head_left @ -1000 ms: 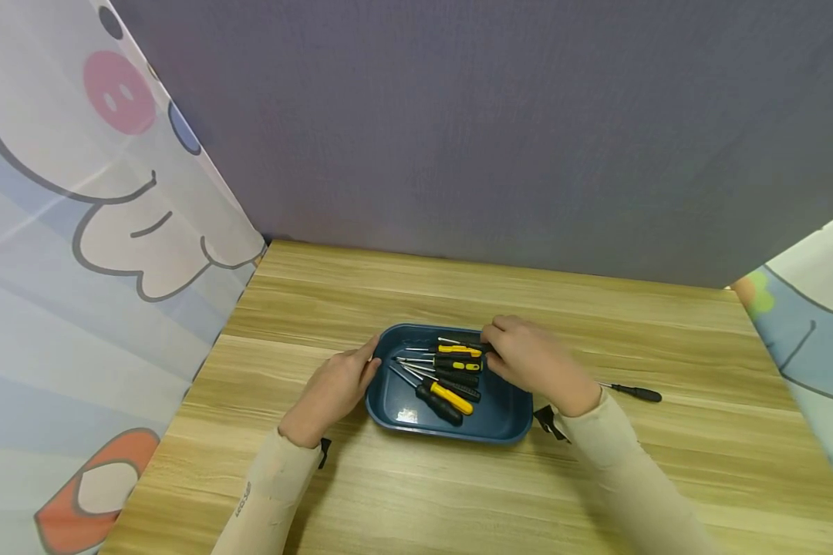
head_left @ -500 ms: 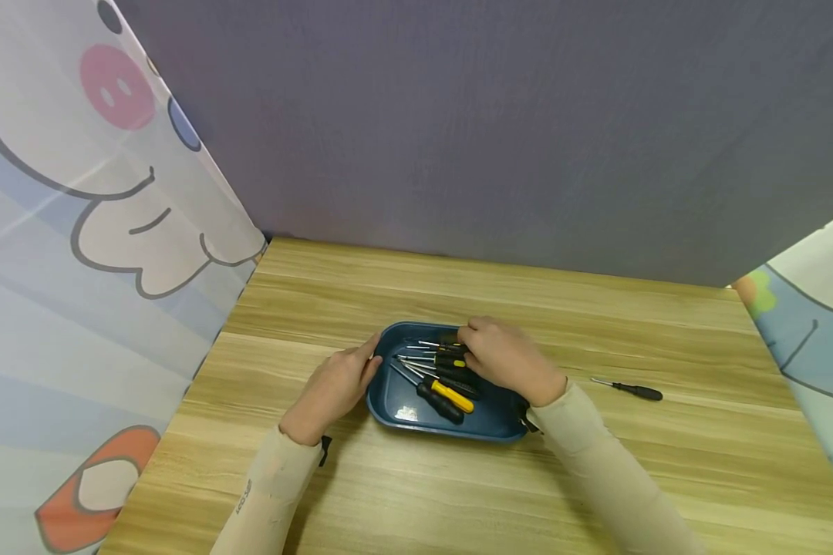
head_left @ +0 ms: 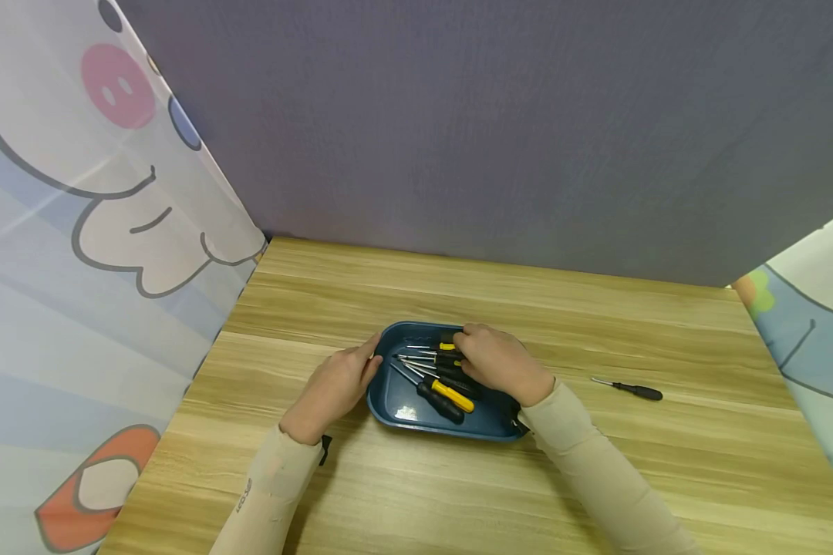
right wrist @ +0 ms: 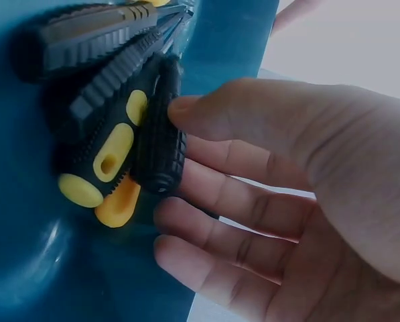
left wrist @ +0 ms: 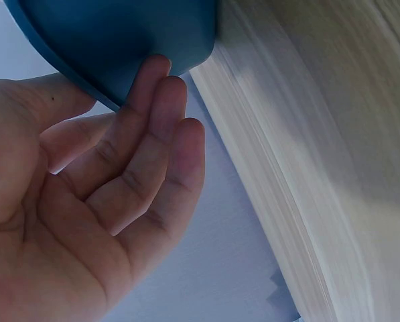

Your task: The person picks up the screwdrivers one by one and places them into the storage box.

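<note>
My left hand [head_left: 332, 389] grips the left end of a blue tray [head_left: 446, 434], the thumb at its rim and the fingers curled against the outer wall [left wrist: 119, 40] in the left wrist view. Over the tray's back right part, my right hand [head_left: 503, 361] pinches a small screwdriver by its black ribbed handle [right wrist: 159, 134] between thumb and fingers. Beside that handle lie a black screwdriver handle with yellow inserts [right wrist: 102, 151] and an orange-yellow handle [right wrist: 119, 203]. Several more screwdrivers lie together in the tray, among them a yellow-handled one [head_left: 453, 396], shafts toward the left.
Right of the tray a black-handled screwdriver [head_left: 639, 391] lies alone on the wooden table [head_left: 416, 509]. A grey panel [head_left: 486, 139] rises behind the table's back edge, and printed cloth [head_left: 111, 324] hangs along the left side.
My right hand has moved left over the tray with the black-handled screwdriver, reaching the other handles. It now covers more of them. My left hand has stayed on the tray's left end.
</note>
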Demonstrator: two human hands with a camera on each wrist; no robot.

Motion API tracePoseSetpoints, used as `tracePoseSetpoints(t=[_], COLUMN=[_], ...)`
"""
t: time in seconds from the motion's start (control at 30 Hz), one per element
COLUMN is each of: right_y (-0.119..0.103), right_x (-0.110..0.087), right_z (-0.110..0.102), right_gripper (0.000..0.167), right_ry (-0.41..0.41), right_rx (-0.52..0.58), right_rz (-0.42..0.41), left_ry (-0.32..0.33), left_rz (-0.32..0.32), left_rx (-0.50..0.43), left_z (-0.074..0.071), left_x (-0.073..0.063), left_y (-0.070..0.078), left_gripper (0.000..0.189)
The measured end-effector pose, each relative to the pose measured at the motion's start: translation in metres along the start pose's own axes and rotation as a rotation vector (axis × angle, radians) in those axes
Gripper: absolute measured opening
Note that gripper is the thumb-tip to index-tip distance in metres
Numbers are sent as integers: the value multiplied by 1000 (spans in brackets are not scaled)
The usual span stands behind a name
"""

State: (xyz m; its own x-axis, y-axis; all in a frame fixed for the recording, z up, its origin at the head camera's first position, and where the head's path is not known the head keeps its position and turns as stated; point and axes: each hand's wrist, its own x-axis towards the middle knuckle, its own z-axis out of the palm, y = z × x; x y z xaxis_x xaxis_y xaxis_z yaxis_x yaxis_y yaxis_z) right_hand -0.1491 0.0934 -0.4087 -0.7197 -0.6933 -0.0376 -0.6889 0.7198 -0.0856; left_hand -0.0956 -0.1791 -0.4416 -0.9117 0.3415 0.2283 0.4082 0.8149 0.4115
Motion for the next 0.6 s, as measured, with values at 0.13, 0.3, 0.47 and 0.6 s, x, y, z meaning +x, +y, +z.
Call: tracePoseSetpoints(t=[0.13,0.3,0.47,0.6], right_y=[0,0,0,1], right_x=[1,0,-3,-6], right_z=[0,-1,-4,-9], right_gripper=[17,16,14,13], right_ry=[-4,-7,34,72], right_rx=[10,20,40,44], right_rz=[7,12,4,11], left_ry=[0,3,5,-2], left_rz=[-1,-2,0,-5], left_rx=[1,1,3,3], left_z=[0,0,0,-1], left_x=[1,1,1,1], left_y=[0,0,0,1], left_gripper=[42,43,43,43])
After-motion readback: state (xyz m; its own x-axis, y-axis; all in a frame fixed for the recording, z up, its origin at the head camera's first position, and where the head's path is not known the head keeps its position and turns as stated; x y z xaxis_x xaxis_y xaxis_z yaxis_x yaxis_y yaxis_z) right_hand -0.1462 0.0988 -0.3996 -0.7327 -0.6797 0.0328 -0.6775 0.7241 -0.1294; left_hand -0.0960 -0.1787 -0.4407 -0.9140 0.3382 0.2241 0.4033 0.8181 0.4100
